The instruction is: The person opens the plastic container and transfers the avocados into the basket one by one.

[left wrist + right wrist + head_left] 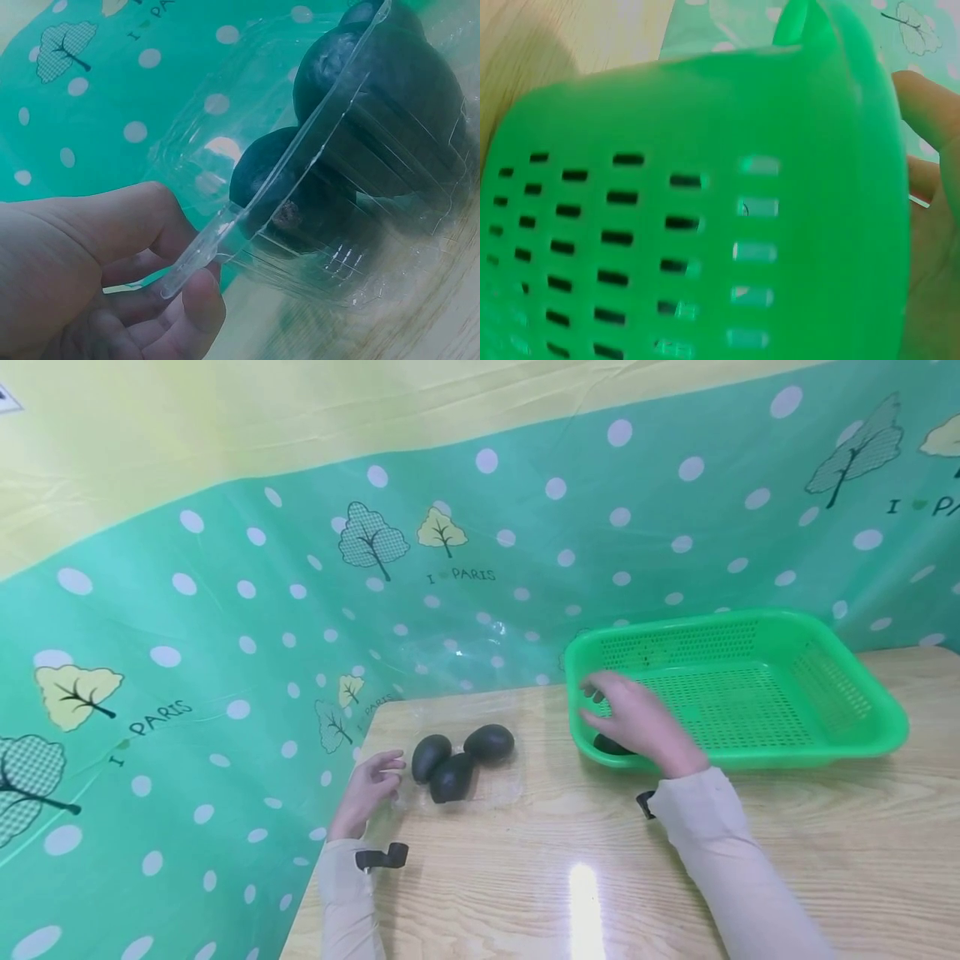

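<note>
Three dark avocados [452, 778] sit together in a clear plastic clamshell container [512, 787] on the table. At its left side, my left hand [369, 789] pinches the container's edge tab [196, 259] between thumb and fingers. My right hand [633, 714] hovers over the near left corner of a green perforated basket [750, 753]. Its fingers are loosely bent, with nothing seen between them. Another dark avocado [612, 746] lies in that corner below the hand, partly hidden by it. In the right wrist view, the basket's wall [840, 225] covers most of the hand's work.
The light wood table [517, 877] carries the container at left and the basket at right. Behind them hangs a green cloth [525, 602] with white dots and printed trees, also along the left side. Black camera mounts [382, 857] sit on both wrists.
</note>
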Available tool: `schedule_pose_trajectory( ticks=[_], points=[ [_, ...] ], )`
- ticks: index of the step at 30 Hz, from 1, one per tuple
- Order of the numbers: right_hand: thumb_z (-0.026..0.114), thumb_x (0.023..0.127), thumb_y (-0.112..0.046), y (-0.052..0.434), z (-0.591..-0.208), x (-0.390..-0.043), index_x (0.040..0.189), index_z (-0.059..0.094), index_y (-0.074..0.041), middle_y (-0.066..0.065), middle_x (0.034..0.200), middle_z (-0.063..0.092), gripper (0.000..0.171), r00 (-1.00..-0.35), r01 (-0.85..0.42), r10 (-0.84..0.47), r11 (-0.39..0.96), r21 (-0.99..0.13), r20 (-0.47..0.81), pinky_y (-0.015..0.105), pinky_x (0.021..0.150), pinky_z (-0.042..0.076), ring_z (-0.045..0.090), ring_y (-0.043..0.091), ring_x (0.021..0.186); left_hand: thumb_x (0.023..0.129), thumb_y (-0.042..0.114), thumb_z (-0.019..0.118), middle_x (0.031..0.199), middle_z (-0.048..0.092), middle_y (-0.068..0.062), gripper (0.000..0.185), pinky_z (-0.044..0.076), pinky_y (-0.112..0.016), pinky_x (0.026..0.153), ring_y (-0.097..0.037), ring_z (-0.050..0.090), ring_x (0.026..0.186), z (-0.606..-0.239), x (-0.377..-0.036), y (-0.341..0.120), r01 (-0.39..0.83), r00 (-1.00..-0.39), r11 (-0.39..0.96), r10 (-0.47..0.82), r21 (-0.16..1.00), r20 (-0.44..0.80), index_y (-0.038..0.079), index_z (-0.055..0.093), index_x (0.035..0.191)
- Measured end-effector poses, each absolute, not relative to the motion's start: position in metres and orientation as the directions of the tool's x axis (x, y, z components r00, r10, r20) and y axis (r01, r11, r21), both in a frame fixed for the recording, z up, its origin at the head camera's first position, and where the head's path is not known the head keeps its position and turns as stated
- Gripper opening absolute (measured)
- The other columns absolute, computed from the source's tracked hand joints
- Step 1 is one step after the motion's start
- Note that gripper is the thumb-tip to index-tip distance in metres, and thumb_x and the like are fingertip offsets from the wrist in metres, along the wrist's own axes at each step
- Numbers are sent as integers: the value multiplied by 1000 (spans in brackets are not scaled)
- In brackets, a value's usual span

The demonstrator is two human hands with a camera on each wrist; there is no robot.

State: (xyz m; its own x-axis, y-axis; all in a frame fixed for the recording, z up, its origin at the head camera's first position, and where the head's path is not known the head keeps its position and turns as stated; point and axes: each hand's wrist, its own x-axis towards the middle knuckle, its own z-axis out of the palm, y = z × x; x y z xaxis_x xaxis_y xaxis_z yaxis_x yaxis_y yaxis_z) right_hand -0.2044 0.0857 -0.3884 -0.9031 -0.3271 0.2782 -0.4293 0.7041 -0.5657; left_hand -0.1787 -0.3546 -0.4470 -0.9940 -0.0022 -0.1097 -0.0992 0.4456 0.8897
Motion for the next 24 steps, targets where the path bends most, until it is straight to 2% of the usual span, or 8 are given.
schedule_pose_trajectory(
  ticks=[12, 16, 24],
  points=[
    [67, 92, -25, 71, -383, -205, 125, 62, -6, 10, 120, 65, 38, -893, -451, -342, 683, -574, 293, 47, 90, 53, 61, 27, 108, 88, -4, 56, 129, 56, -29, 54, 53, -24, 62, -29, 62, 90, -450, -181, -355, -95, -994, 441, 1, 893, -106, -2, 49, 142],
    [68, 92, -25, 63, -383, -205, 125, 62, -7, 8, 120, 65, 38, -886, -464, -351, 671, -578, 304, 46, 90, 54, 61, 26, 109, 87, -5, 54, 129, 57, -27, 54, 53, -24, 63, -28, 62, 85, -449, -180, -353, -99, -994, 445, -10, 890, -105, -1, 50, 141],
    [70, 90, -24, 47, -388, -206, 122, 64, -6, 9, 121, 65, 37, -859, -511, -392, 656, -556, 328, 44, 95, 53, 61, 26, 109, 86, -6, 53, 129, 57, -26, 55, 53, -24, 63, -26, 62, 84, -446, -178, -352, -111, -993, 456, -26, 883, -112, -1, 50, 141]
  ],
)
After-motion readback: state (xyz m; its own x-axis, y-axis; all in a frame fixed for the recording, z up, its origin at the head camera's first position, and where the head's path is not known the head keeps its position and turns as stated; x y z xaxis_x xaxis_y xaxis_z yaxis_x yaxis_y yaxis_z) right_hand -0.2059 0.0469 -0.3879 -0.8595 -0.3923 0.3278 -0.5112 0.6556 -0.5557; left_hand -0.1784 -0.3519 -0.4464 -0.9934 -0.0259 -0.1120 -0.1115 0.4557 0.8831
